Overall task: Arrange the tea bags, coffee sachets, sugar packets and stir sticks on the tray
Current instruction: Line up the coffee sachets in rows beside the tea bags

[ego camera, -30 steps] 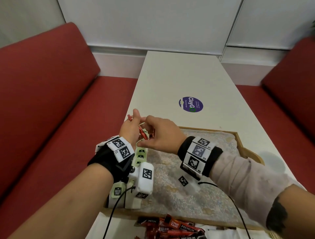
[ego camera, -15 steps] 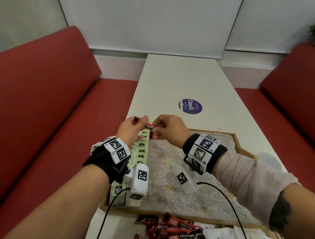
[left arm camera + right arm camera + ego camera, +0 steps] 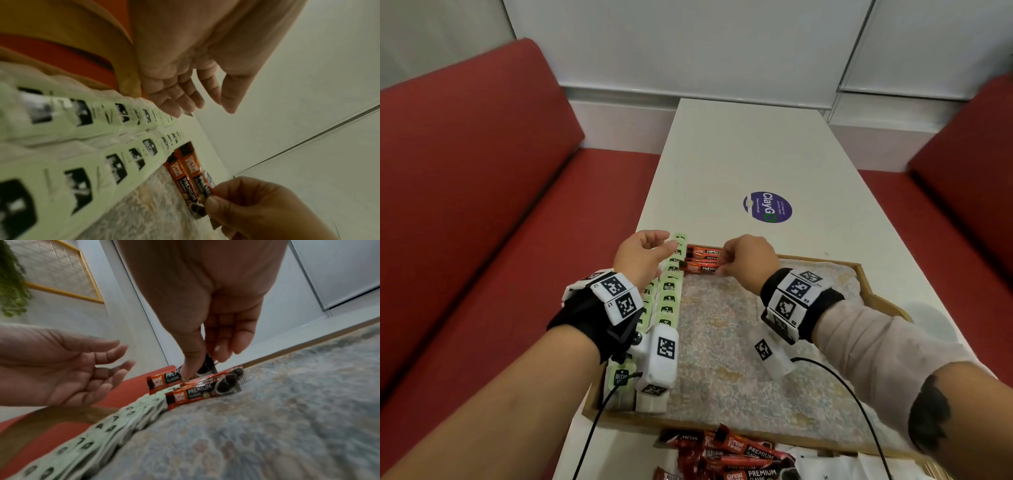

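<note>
Soft, even light everywhere, no strong shadows. Both wrist pictures look blurry and bend from 3 to 9 o'clock.

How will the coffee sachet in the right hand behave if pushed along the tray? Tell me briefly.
The coffee sachet is thin, so it is probably light and slightly floppy. Its glossy wrapper may slide easily on the tray lining. Flat-sided, it is unlikely to roll. The right hand pinches one end.

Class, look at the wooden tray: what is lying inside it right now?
Inside the tray: a patterned liner, two rows of green tea bags along its left side, and coffee sachets at the far end. Wrists and cameras cover part of the tea bags and liner.
</note>
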A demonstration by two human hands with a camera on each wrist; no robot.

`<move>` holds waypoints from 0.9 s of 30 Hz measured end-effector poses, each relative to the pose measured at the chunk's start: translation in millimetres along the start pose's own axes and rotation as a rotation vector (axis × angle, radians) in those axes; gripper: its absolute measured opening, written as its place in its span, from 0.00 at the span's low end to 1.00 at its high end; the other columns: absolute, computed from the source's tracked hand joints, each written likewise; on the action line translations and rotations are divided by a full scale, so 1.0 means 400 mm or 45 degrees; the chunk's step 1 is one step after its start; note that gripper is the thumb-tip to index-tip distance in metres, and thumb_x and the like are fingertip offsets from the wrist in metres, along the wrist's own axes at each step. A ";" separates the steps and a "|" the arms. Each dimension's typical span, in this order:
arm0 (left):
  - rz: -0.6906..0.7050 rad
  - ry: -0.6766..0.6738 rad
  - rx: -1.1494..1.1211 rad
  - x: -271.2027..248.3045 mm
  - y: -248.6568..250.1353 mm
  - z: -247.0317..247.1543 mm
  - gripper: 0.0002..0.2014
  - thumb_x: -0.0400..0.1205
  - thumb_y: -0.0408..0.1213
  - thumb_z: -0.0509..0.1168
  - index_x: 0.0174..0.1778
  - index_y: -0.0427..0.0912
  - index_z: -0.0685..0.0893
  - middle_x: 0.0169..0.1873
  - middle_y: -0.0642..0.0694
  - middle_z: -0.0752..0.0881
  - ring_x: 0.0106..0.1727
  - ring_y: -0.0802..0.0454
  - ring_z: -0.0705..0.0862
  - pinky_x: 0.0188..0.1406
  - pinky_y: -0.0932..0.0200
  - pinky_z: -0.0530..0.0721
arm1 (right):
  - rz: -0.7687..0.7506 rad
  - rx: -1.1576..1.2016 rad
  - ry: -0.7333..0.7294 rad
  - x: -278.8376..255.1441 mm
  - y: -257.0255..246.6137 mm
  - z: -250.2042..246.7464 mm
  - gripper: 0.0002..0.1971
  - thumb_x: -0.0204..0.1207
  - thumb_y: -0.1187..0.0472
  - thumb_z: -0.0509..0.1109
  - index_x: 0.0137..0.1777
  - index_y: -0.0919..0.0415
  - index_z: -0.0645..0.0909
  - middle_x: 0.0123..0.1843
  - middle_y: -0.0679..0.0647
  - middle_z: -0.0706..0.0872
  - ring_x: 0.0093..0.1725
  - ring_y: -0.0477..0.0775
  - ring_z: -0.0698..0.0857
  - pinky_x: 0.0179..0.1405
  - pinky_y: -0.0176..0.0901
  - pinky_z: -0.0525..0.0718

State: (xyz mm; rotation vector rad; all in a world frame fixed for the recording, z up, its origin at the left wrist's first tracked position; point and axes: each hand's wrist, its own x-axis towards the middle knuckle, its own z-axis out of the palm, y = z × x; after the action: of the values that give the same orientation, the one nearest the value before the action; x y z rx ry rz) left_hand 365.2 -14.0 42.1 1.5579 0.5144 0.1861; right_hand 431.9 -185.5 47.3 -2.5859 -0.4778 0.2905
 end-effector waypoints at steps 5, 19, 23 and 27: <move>-0.004 -0.006 -0.011 0.006 -0.008 -0.005 0.08 0.79 0.33 0.70 0.45 0.51 0.81 0.47 0.53 0.82 0.46 0.58 0.81 0.38 0.61 0.79 | 0.035 -0.116 -0.048 0.005 0.015 0.019 0.06 0.65 0.63 0.80 0.41 0.59 0.87 0.42 0.55 0.90 0.45 0.55 0.86 0.48 0.42 0.81; -0.005 -0.027 -0.020 0.011 -0.014 -0.015 0.09 0.78 0.32 0.71 0.44 0.52 0.80 0.47 0.54 0.81 0.44 0.60 0.80 0.38 0.61 0.78 | 0.037 -0.240 -0.001 0.017 0.012 0.040 0.06 0.69 0.62 0.74 0.41 0.57 0.80 0.42 0.54 0.83 0.42 0.55 0.81 0.42 0.40 0.77; -0.009 -0.041 -0.022 0.011 -0.010 -0.016 0.09 0.78 0.32 0.71 0.45 0.51 0.80 0.46 0.55 0.80 0.43 0.61 0.80 0.39 0.61 0.79 | 0.041 -0.228 -0.003 0.020 0.011 0.042 0.05 0.70 0.64 0.72 0.39 0.57 0.78 0.42 0.55 0.83 0.43 0.56 0.82 0.43 0.41 0.79; -0.007 -0.047 -0.016 0.009 -0.008 -0.017 0.09 0.78 0.32 0.71 0.45 0.51 0.80 0.45 0.55 0.80 0.43 0.61 0.80 0.39 0.61 0.79 | 0.050 -0.216 -0.005 0.021 0.010 0.041 0.05 0.69 0.63 0.72 0.39 0.57 0.78 0.41 0.54 0.84 0.43 0.57 0.84 0.41 0.42 0.80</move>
State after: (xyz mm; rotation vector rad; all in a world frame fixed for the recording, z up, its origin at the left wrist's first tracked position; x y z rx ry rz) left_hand 364.9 -6.4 38.7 1.5447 0.4874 0.1556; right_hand 435.9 -178.3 30.2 -2.7627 -0.4723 0.2794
